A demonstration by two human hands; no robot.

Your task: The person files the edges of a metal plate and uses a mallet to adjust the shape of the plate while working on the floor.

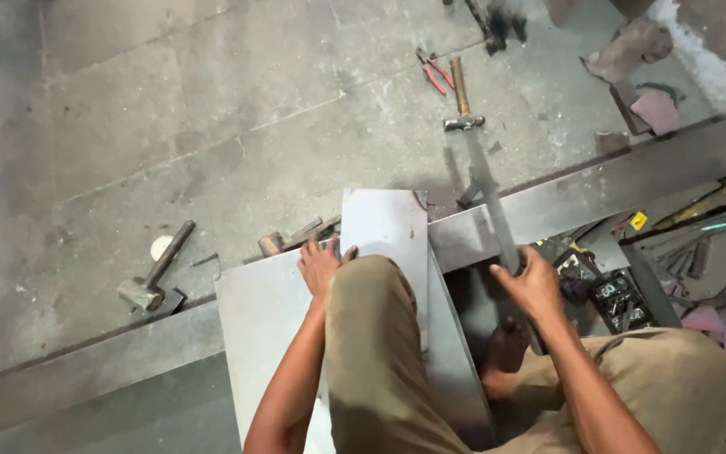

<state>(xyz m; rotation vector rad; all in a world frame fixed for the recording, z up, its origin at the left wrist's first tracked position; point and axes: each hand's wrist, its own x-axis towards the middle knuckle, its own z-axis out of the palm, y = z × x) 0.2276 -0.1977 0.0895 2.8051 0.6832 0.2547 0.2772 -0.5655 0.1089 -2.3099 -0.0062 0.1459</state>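
Pressing left hand (321, 265) flat on grey metal sheet (384, 223); right hand (533, 283) clenched around flat steel bar (493, 206); yellow diamond label (639, 221) right.

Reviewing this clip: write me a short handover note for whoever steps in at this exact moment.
Left hand: flat on the metal sheet, pressing it onto the steel beam, with a knee over it.
Right hand: gripping a long flat metal bar raised over the beam.
Nearby on the floor: claw hammer, red pliers, mallet.
Done: sheet is placed and pinned.
Left: whatever the bar is for; no marks visible yet.
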